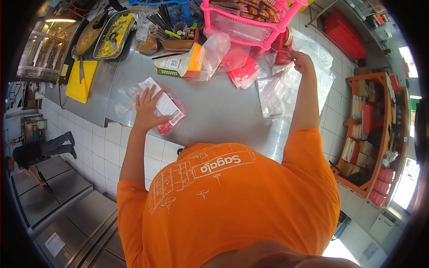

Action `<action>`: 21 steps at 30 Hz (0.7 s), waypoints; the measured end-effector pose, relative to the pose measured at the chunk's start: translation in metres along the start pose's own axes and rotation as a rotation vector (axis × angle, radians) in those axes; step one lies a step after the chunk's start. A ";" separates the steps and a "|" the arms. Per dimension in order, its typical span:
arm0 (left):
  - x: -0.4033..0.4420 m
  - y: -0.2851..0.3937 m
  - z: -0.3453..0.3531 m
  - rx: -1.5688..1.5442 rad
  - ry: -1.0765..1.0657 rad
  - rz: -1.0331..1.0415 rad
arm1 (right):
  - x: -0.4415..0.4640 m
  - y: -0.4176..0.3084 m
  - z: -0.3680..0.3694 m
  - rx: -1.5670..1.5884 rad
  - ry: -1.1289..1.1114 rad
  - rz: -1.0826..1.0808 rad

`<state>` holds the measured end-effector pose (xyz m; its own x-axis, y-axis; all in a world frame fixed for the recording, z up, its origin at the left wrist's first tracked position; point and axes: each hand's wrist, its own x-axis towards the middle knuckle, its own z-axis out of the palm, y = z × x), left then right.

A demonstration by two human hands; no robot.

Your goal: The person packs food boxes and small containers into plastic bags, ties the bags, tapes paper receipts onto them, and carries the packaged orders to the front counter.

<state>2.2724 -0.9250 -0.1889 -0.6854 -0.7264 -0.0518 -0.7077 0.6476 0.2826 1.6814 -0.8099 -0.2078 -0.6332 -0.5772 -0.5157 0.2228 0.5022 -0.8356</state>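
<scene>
My left hand lies flat with fingers spread on a printed white receipt. Under the receipt is a clear plastic bag with something red inside, resting on the steel table. My right hand reaches out to the far right with its fingers pinched together; what they hold, if anything, is too small to make out. Close to those fingers are a red container and a spread of clear plastic bags. More clear packets lie on the table below it.
A pink basket of sachets stands at the back. Left of it are a yellow-green carton, a tray of yellow food and a knife on a yellow cutting board. Another person stands at far left.
</scene>
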 end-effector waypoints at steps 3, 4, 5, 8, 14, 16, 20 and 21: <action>0.000 0.000 0.000 -0.001 -0.003 -0.004 | -0.035 0.020 -0.001 0.027 0.062 0.013; 0.000 0.000 -0.001 -0.001 -0.008 -0.008 | -0.040 0.027 -0.001 0.051 0.074 0.040; 0.000 0.000 -0.002 0.001 -0.014 -0.009 | -0.043 0.033 0.000 0.095 0.063 0.049; 0.001 -0.001 0.000 0.017 -0.024 0.008 | -0.041 0.052 0.002 0.231 0.044 0.066; -0.004 -0.008 0.004 0.016 -0.002 0.028 | 0.000 0.095 0.008 0.234 0.013 0.182; -0.004 -0.006 0.001 -0.006 -0.008 0.006 | -0.037 0.078 0.021 0.213 -0.076 0.063; -0.006 -0.008 0.002 -0.037 0.039 0.002 | -0.103 0.058 0.070 0.049 -0.377 -0.254; -0.006 -0.008 0.003 -0.042 0.049 0.006 | -0.124 0.049 0.096 -0.074 -0.454 -0.395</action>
<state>2.2820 -0.9250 -0.1937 -0.6795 -0.7337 -0.0036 -0.6951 0.6422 0.3230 1.8416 -0.7752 -0.2033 -0.2745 -0.9379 -0.2121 -0.0269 0.2280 -0.9733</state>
